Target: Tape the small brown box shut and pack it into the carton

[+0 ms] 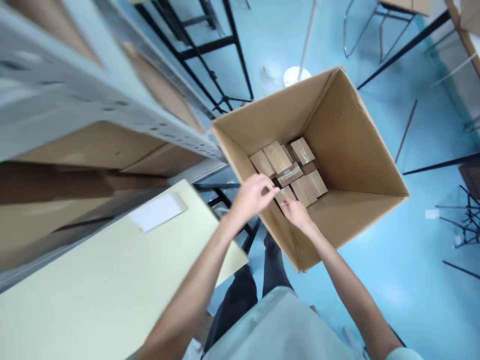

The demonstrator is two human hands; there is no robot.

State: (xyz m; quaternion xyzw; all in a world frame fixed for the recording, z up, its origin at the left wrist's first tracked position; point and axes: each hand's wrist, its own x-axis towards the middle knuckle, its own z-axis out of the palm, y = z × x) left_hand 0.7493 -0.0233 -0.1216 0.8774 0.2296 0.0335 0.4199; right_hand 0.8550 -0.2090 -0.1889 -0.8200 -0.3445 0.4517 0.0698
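A large open cardboard box (pixel 356 145) stands on the floor in front of me, with several small taped cardboard boxes (pixel 277 157) lying at its bottom. My left hand (pixel 255 197) is over the near left rim, its fingers bent and drawn together in a pinch. Inside the near corner is my right hand (pixel 296 212), fingers curled, just beside the left fingertips. Directly under both hands lies one small taped box (pixel 285 194), partly covered by them. Whether either hand grips anything is hidden by the fingers.
A pale yellow tabletop (pixel 93 285) extends along my left, with a white paper (pixel 159 211) on it. Beyond it rises a grey metal shelf (pixel 131 107) holding cardboard boxes (pixel 86 150). A white round stand base (pixel 296 76) and a chair (pixel 380 25) are behind the large box.
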